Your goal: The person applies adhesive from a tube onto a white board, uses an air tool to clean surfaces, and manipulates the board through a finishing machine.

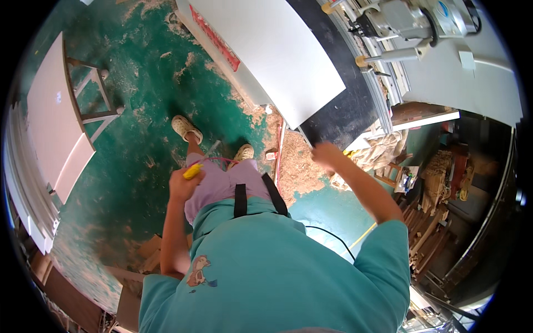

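Note:
My left hand [180, 184] is closed round a yellow tool [192, 171] held in front of my left thigh. A thin pinkish-red hose or cord [222, 159] curves away from it across my legs, and a pale narrow piece shows just beyond; the tool's exact kind cannot be made out. My right hand [327, 156] is closed at the near edge of a black machine table [355, 108]. Its fingertips are hidden, so anything inside them cannot be seen. Close ahead of that hand, a large white panel [283, 55] lies on the table, its corner towards me.
A machine with a grey motor [408, 22] and metal rails stands at the far right. Pale panels rest on a trestle [97, 89] at the left. Sawdust [300, 166] covers parts of the green floor. Stacked wood [430, 233] lies at the right.

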Action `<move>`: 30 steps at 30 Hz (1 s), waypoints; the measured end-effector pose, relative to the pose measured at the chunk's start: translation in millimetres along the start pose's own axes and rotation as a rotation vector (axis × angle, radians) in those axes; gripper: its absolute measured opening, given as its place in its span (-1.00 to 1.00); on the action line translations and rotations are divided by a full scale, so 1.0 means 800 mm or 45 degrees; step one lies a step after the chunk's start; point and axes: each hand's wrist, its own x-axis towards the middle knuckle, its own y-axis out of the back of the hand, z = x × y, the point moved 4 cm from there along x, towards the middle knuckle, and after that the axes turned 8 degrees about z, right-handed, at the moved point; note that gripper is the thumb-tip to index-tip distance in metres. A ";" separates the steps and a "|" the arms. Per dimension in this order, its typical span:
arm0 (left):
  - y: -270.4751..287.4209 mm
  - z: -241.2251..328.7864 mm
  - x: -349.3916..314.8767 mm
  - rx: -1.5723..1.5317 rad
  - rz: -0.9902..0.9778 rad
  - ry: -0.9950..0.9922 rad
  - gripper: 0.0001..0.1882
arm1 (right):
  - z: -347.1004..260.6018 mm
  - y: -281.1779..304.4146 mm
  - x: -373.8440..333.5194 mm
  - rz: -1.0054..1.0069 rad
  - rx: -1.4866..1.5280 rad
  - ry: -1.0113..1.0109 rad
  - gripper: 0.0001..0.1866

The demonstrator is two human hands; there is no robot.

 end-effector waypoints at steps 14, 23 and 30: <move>0.096 0.068 0.066 0.341 0.350 0.100 -0.49 | 0.027 0.039 -0.053 1.884 1.202 -1.185 -0.84; 0.217 0.065 0.120 -0.961 0.667 -0.207 -0.74 | 0.218 0.453 -0.208 2.623 0.052 -1.005 -0.91; 0.224 0.165 0.187 -1.332 0.350 -0.017 -0.75 | 0.373 0.538 -0.292 1.993 -0.693 -1.734 -0.84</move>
